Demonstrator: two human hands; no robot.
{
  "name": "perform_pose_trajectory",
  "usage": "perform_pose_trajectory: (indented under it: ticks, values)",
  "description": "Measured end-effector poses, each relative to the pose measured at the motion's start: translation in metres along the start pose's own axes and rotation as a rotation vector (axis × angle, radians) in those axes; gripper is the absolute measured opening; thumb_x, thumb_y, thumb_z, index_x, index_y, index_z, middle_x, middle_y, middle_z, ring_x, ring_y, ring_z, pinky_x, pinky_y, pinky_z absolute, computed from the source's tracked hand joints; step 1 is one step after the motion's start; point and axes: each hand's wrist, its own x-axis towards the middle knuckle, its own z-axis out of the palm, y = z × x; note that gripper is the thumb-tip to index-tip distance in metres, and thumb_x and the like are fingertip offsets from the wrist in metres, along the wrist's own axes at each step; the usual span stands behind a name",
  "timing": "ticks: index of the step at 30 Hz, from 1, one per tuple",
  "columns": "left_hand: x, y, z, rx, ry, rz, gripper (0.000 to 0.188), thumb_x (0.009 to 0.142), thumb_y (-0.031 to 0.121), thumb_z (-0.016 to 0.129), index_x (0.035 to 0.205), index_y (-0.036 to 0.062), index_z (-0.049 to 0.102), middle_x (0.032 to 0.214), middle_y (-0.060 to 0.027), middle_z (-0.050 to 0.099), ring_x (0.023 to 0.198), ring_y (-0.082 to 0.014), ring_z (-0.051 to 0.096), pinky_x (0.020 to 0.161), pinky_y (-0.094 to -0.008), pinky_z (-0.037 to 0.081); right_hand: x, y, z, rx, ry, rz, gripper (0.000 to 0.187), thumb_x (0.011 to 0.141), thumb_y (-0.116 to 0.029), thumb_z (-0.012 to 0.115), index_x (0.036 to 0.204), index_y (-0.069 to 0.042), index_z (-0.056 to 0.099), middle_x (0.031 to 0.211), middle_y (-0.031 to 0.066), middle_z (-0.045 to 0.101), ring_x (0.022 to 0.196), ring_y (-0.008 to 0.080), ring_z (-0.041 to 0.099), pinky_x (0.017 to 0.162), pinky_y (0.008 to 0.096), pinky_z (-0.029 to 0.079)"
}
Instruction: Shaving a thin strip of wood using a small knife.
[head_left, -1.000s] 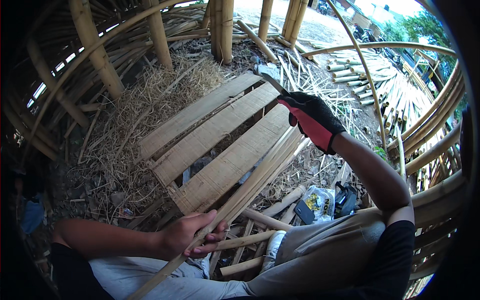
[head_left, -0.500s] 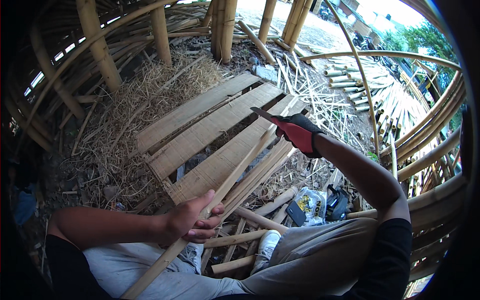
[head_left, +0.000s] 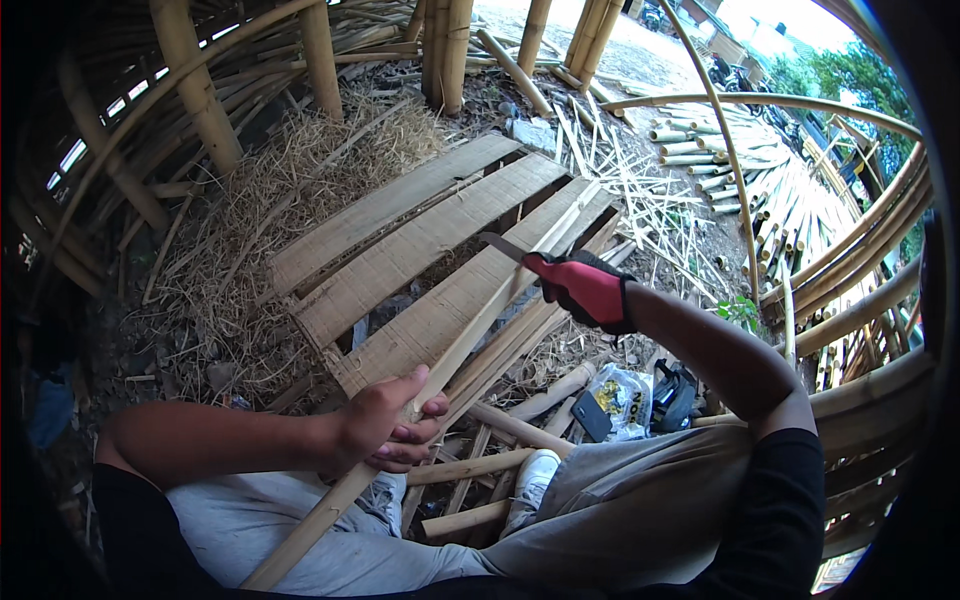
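My bare left hand (head_left: 392, 420) is wrapped round a long bamboo strip (head_left: 463, 347), which slants from my lap up across a slatted wooden pallet (head_left: 415, 310). In a red and black glove, my right hand (head_left: 583, 288) is closed on a knife (head_left: 505, 247), whose handle is hidden inside the fist. The dark blade points left and lies across the upper part of the strip. Whether its edge touches the strip I cannot tell. Beside the pallet's right edge lie more bamboo strips (head_left: 512, 345), below my right hand.
Straw-like shavings (head_left: 240, 230) heap up left of the pallet. By my right knee lie a clear plastic bag (head_left: 627, 398), a dark flat case (head_left: 591, 419) and a black bag (head_left: 674, 396). Bamboo posts (head_left: 320, 65) stand behind, and cut bamboo poles (head_left: 735, 170) are stacked at far right.
My gloved right hand has come down and slightly left along the strip, bringing the knife nearer to me. My left hand keeps its grip, almost unmoved.
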Motion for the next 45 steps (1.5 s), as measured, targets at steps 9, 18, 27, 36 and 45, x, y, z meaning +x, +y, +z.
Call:
perform_pose_trajectory:
  ticks: [9, 18, 27, 36, 45]
  values:
    - [0.007, -0.002, 0.006, -0.001, -0.023, 0.015, 0.04, 0.099, 0.053, 0.024, 0.085, 0.0175, 0.034, 0.054, 0.0057, 0.027, 0.037, -0.0063, 0.023, 0.035, -0.0213, 0.023, 0.02, 0.005, -0.025, -0.009, 0.108, -0.02, 0.052, 0.09, -0.059, 0.052, 0.071, -0.011, 0.053, 0.048, -0.0046, 0.036, 0.034, 0.0084, 0.033, 0.033, 0.0255, 0.024]
    - [0.003, -0.003, -0.001, 0.026, 0.05, 0.031, 0.04, 0.099, 0.054, 0.024, 0.085, 0.0176, 0.034, 0.055, 0.0053, 0.027, 0.038, -0.0068, 0.023, 0.034, -0.0216, 0.021, -0.017, -0.008, 0.029, -0.065, -0.037, 0.07, 0.054, 0.089, -0.063, 0.051, 0.069, -0.012, 0.049, 0.046, -0.0067, 0.032, 0.033, 0.0075, 0.029, 0.033, 0.0249, 0.023]
    - [-0.004, -0.007, 0.006, 0.048, 0.108, 0.033, 0.041, 0.099, 0.054, 0.025, 0.084, 0.0166, 0.034, 0.056, 0.0049, 0.028, 0.038, -0.0073, 0.024, 0.035, -0.0219, 0.022, -0.007, -0.01, 0.01, -0.227, -0.062, -0.015, 0.057, 0.089, -0.061, 0.05, 0.07, -0.008, 0.051, 0.049, -0.0045, 0.034, 0.036, 0.009, 0.032, 0.036, 0.0269, 0.023]
    - [-0.005, -0.004, 0.01, 0.086, 0.158, 0.049, 0.041, 0.1, 0.052, 0.025, 0.084, 0.0156, 0.035, 0.056, 0.0041, 0.028, 0.039, -0.0077, 0.024, 0.035, -0.023, 0.022, 0.017, 0.005, 0.003, -0.052, 0.147, -0.045, 0.057, 0.09, -0.062, 0.049, 0.068, -0.009, 0.052, 0.048, -0.0032, 0.035, 0.037, 0.0095, 0.032, 0.038, 0.0284, 0.025]
    - [0.001, -0.003, 0.013, 0.12, 0.149, 0.073, 0.041, 0.1, 0.051, 0.025, 0.084, 0.0152, 0.035, 0.056, 0.0038, 0.029, 0.039, -0.0083, 0.026, 0.035, -0.0235, 0.023, 0.032, 0.003, -0.019, 0.027, 0.216, -0.042, 0.058, 0.089, -0.065, 0.048, 0.07, -0.01, 0.05, 0.045, -0.0048, 0.032, 0.032, 0.0105, 0.029, 0.033, 0.0271, 0.021]
